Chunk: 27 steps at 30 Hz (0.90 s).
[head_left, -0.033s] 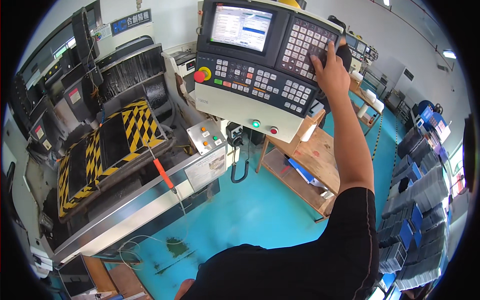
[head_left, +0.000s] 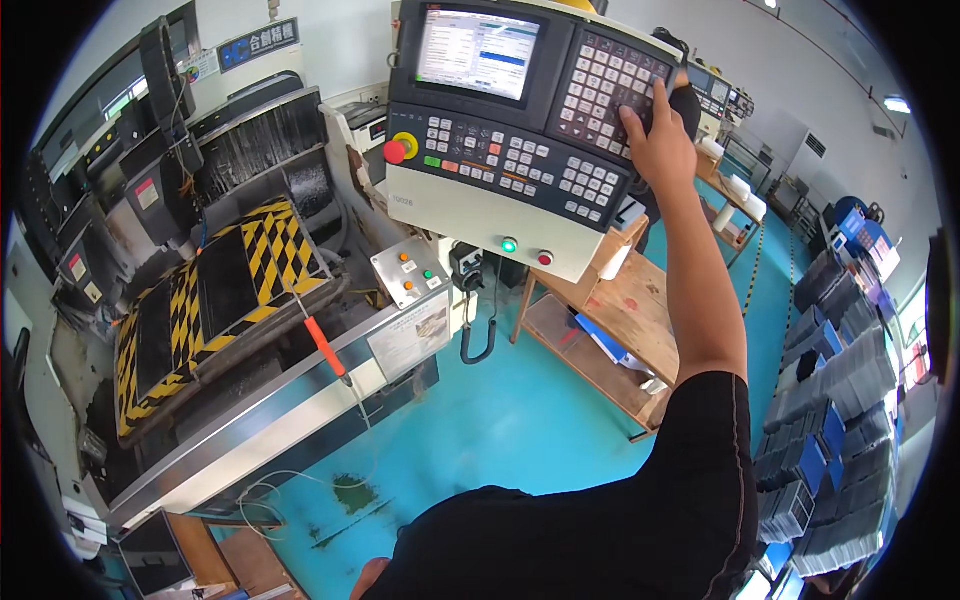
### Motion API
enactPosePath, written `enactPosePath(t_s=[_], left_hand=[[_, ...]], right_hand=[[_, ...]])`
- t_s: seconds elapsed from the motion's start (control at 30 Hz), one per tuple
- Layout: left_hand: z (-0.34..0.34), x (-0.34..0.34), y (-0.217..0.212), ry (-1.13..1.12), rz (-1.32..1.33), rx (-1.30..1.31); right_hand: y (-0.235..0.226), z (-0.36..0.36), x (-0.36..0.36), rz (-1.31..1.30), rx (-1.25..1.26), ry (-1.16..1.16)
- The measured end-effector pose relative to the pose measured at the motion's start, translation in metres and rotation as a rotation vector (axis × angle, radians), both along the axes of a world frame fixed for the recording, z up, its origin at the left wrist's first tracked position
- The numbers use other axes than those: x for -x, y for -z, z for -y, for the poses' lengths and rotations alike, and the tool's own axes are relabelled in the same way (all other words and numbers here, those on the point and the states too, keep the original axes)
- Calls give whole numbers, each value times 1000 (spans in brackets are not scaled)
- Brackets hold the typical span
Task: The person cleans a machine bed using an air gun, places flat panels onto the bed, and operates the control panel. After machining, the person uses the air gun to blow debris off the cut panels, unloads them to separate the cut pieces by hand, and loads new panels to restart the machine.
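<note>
My right hand (head_left: 662, 148) reaches up to the keypad (head_left: 608, 92) of a machine control panel, holding nothing. Its index finger stretches to the keypad's upper right keys and its thumb is apart, over the lower right keys. Whether a key is pressed down I cannot tell. Left of the keypad is a lit screen (head_left: 476, 52). Below it runs a panel of white buttons with a red emergency stop knob (head_left: 396, 152). A green lamp button (head_left: 510, 245) glows on the lower edge, beside a red button (head_left: 545, 258). Only a sliver of my left hand (head_left: 371, 577) shows at the lower edge; its fingers are hidden.
At left, an open machine bay holds a table with yellow-black striped tape (head_left: 280, 245). An orange-handled tool (head_left: 325, 347) leans across its front rail. A small button box (head_left: 410, 272) sits nearby. A wooden workbench (head_left: 635, 300) stands below my right arm; stacked grey trays (head_left: 840, 400) line the right.
The panel and machine sit very slightly farther left in the picture. My right hand stays at the keypad, with its index finger a touch higher.
</note>
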<state>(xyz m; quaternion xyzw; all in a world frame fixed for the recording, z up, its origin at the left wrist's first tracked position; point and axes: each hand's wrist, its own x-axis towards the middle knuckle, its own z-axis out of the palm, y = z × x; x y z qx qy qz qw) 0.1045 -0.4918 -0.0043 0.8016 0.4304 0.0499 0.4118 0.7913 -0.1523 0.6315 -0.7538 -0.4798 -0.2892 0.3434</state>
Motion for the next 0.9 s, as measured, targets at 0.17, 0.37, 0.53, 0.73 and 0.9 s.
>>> enactPosePath(t_s=[0.17, 0.37, 0.53, 0.73, 0.9], left_hand=[[5, 15, 15, -39, -115, -60], [0, 14, -11, -32, -131, -156], [1, -1, -46, -728, 107, 739], [33, -8, -26, -572, -7, 293], [53, -7, -19, -975, -95, 682]], right_hand=[[51, -5, -25, -471, -205, -786], [98, -10, -26, -552, -193, -832], [109, -13, -33, -588, -195, -884], [292, 0, -72, -910, -57, -910], [549, 118, -25, -597, 968, -635]])
